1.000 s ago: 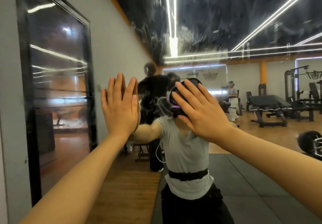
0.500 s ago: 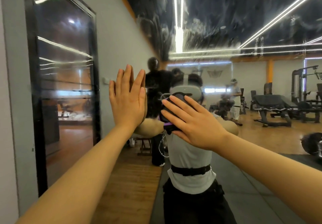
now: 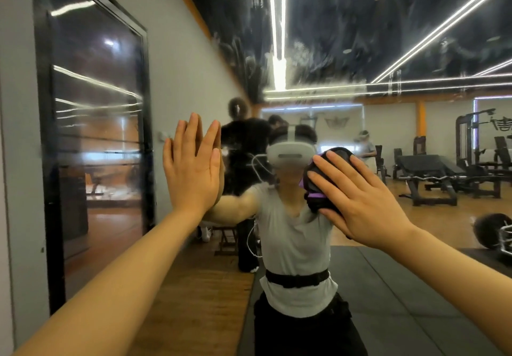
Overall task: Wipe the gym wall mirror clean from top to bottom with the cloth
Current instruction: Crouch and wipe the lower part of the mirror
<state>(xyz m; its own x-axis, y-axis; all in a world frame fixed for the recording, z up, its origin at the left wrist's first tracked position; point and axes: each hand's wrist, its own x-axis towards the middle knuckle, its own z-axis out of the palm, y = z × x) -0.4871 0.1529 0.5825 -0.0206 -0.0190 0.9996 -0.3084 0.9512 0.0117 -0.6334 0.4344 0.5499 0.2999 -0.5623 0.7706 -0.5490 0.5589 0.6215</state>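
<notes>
The wall mirror (image 3: 374, 37) fills the view ahead, streaked and smeared across its upper part. My left hand (image 3: 192, 168) lies flat against the glass with fingers straight up, holding nothing. My right hand (image 3: 360, 198) presses a dark cloth with a purple edge (image 3: 322, 186) against the mirror at about chest height, right of centre. Most of the cloth is hidden under my palm and fingers.
A black-framed panel (image 3: 94, 139) stands on the grey wall at left. The mirror reflects a person in a grey shirt with a white headset (image 3: 291, 156), other people behind, weight benches (image 3: 432, 178), a barbell plate (image 3: 490, 231), wooden floor and black mats.
My right hand has slid the cloth to the right across the glass, off the reflected headset. My left hand has stayed flat on the mirror.
</notes>
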